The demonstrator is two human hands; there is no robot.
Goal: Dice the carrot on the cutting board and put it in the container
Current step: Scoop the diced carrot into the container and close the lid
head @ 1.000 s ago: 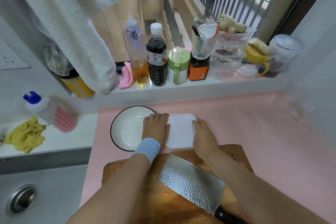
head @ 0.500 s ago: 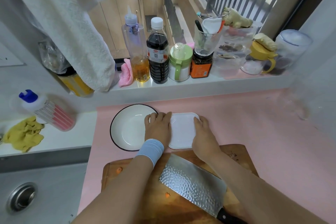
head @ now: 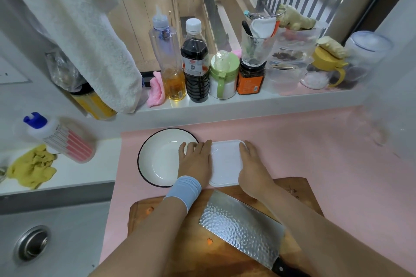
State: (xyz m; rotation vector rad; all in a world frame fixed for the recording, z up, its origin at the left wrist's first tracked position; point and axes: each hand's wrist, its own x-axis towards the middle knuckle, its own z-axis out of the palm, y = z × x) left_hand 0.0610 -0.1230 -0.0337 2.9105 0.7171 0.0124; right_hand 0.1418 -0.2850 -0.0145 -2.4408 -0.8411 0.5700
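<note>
A white container (head: 226, 164) is set on the pink worktop (head: 292, 141), just beyond the far edge of the wooden cutting board (head: 139, 216) and just beside a black-rimmed plate (head: 162, 159) at its left. The left grip (head: 195, 162), a bare hand with a blue wristband (head: 183, 189), is laid flat with straight fingers on the container's left edge, partly over the plate. The right grip (head: 254, 168) is rested along the container's right edge; whether its fingers are curled round the rim cannot be told. A cleaver (head: 240, 225) is laid flat on the board, handle towards the near right. Of the carrot, only two small orange bits (head: 209, 241) are seen, on the board; the container's contents are hidden
</note>
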